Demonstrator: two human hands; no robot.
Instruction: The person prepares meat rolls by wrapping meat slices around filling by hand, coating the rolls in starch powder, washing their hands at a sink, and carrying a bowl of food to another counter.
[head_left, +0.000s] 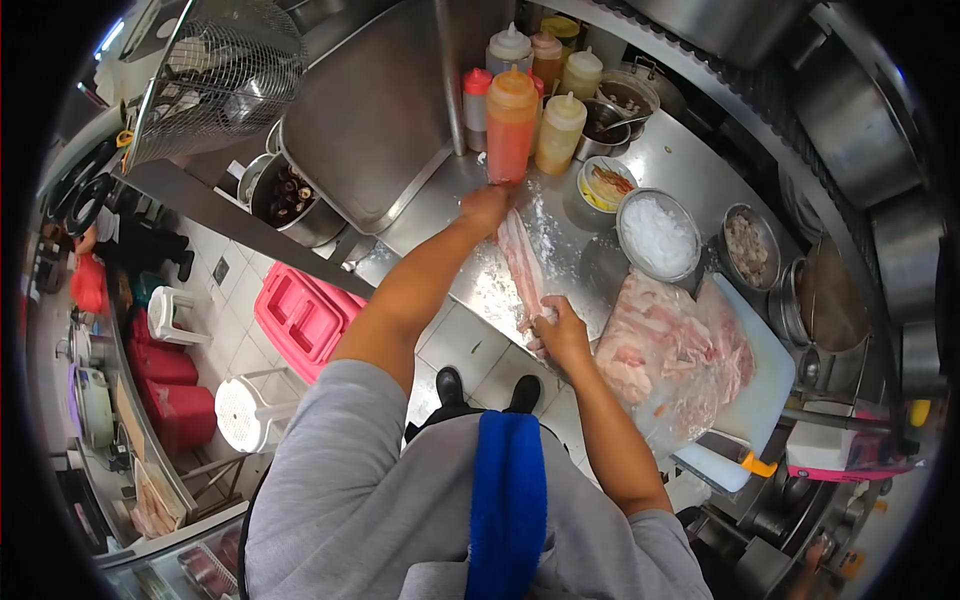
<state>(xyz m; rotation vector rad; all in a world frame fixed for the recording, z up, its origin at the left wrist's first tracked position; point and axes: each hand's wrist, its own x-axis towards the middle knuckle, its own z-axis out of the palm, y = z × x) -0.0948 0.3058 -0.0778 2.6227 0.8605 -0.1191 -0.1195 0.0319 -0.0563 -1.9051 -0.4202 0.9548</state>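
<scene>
Pink-white, long raw meat strip (519,258) seems limp, slippery; hold both ends: left hand (486,208) grips far end, right hand (562,330) near end.

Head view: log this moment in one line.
left hand at strip's far end | right hand holds near end | white powder on counter | larger meat to the right

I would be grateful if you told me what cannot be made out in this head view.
All in the head view:
- Far end of the meat strip: covered by the left hand, so its grip is unclear.
- Near end: hidden by the right hand.
- Bottles at the back: partly blocked by the orange-topped bottle.
- Top-right pot: cut off by the upper edge.
- Bottle contents: no readable labels.
</scene>
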